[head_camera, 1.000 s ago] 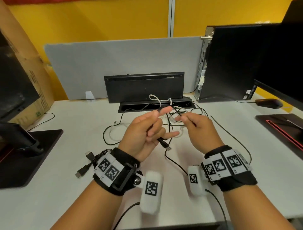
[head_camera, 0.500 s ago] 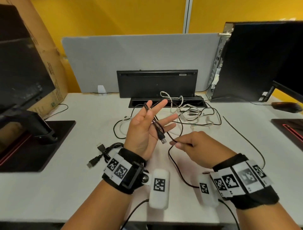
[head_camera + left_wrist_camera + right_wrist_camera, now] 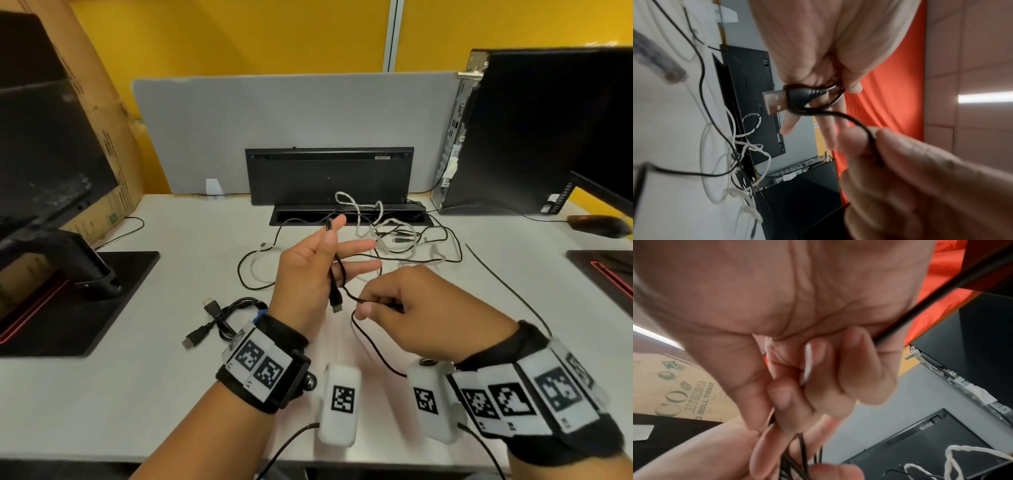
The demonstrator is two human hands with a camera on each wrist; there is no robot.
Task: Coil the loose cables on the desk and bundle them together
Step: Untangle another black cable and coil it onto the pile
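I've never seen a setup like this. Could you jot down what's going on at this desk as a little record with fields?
Left hand: fingers spread, thumb pinning a black USB cable looped over them
Right hand: pinches the same cable further along
Already bundled: black cable coil on the desk, beside the left wrist
Loose: white and black cable tangle behind the hands

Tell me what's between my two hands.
A short stretch of the black USB cable, running from the left hand to the right hand; clearest in the left wrist view.
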